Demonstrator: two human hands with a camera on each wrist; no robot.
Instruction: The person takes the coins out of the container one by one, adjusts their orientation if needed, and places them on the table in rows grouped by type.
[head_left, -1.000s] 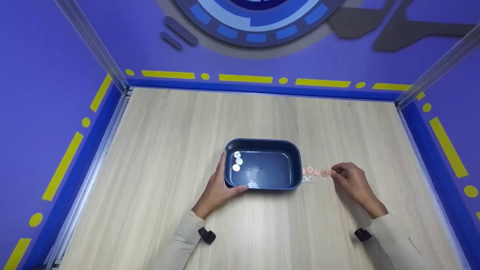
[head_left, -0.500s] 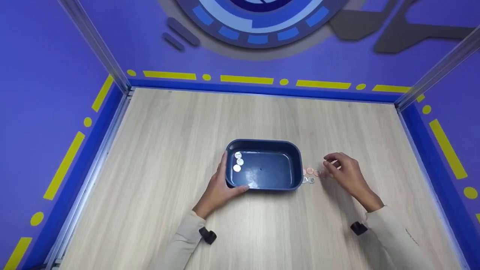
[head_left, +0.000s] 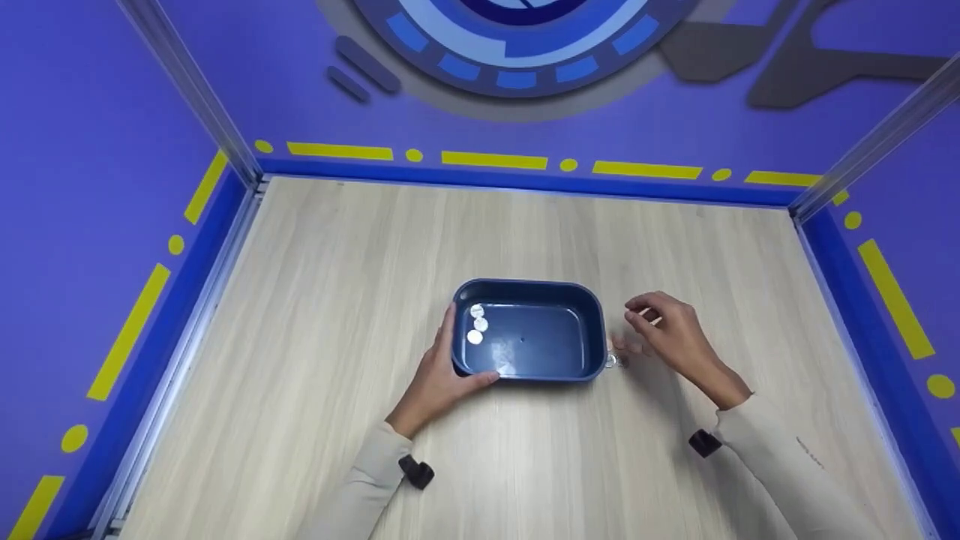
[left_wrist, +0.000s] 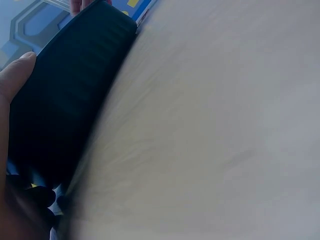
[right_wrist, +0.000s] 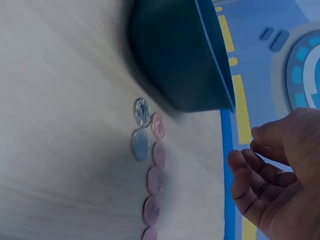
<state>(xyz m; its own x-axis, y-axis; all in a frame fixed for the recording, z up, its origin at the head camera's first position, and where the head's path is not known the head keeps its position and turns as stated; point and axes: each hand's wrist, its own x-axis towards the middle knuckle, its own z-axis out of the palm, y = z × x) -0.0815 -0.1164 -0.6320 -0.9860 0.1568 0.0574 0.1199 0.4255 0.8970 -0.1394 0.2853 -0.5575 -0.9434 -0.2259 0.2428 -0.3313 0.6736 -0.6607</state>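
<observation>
Left hand (head_left: 435, 375) grips blue box (head_left: 536, 345); right hand (head_left: 679, 334) curled near coins (right_wrist: 159, 154), hold unclear

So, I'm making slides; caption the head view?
Left grip holding a dark blue container with three silvery coins inside; right grip hovering beside it.

Blue panels (head_left: 82, 172), metal posts (head_left: 193, 97) and wood-grain tabletop (head_left: 360, 240) form a booth (head_left: 262, 97).

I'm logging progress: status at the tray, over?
Left grip holding tray's left end. Right grip raised beside it; pinched coin, if any, unclear. Three coins inside, more coins on table. No obstacle visible over tray.
</observation>
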